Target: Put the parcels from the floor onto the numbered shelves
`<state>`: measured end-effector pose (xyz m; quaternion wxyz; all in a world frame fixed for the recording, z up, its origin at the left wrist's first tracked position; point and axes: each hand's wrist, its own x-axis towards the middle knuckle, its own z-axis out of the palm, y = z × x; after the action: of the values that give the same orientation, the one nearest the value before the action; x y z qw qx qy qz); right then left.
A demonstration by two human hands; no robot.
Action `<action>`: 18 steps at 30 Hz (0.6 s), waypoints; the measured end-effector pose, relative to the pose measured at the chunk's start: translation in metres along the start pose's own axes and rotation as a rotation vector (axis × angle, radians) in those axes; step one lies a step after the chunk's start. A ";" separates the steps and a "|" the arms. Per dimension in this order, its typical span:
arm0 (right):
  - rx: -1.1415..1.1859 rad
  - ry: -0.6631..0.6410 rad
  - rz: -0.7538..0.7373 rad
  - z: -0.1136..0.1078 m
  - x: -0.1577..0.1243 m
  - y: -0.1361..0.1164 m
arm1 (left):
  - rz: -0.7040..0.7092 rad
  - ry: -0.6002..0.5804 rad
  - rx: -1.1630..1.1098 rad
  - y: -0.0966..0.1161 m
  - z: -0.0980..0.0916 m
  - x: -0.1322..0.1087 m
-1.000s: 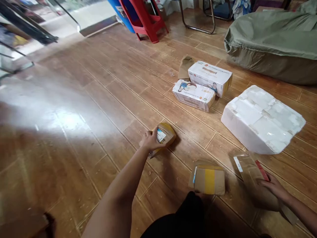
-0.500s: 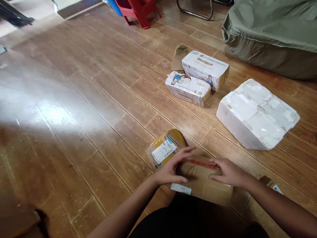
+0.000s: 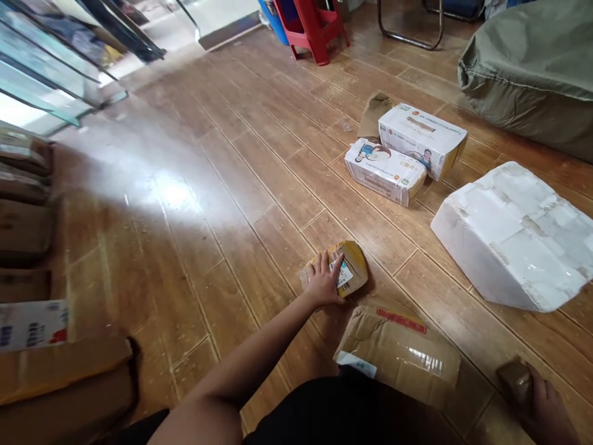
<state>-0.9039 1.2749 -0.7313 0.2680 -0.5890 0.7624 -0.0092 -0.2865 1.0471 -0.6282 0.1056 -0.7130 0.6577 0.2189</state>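
My left hand (image 3: 323,281) rests on top of a parcel (image 3: 356,256) wrapped in yellow and brown tape with a white label. Its fingers are spread over the parcel, partly hiding the label. At the lower right, my right hand (image 3: 545,395) is closed around one end of a small brown box (image 3: 513,378), slightly blurred. Between the hands lies a larger brown cardboard box (image 3: 403,349), close to my legs. It has a red strip, a white label at its near left corner and shiny clear tape; neither hand touches it.
Two white printed cartons (image 3: 424,133) stand beyond the parcel, beside a brown flap. A large white taped box (image 3: 514,228) sits at the right. Stacked cardboard boxes (image 3: 25,228) line the left edge. A red stool (image 3: 312,31) and a green-covered bulk (image 3: 532,68) are farther back.
Both hands have left the larger brown box. My left hand moved onto the yellow-taped parcel, while my right moved right and took hold of the small brown box. The view has turned left.
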 end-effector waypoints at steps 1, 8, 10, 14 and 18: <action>0.094 -0.010 -0.030 -0.011 0.008 -0.012 | 0.046 -0.021 0.056 0.001 0.000 0.002; 0.152 -0.217 -0.476 -0.128 0.015 -0.181 | 0.131 0.007 0.043 0.008 -0.004 0.006; 0.014 -0.301 -0.676 -0.108 0.003 -0.237 | 0.043 0.060 -0.034 0.009 -0.002 0.003; -0.151 0.062 -0.948 -0.034 -0.015 -0.304 | -0.247 0.120 -0.210 0.004 0.000 -0.025; -0.219 0.298 -1.077 -0.032 -0.004 -0.309 | -0.510 0.096 -0.332 -0.025 0.009 -0.082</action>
<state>-0.6407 1.1747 -0.6001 0.0526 -0.9111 0.3808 -0.1485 -0.2669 1.1271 -0.6030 0.0079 -0.8722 0.4170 0.2556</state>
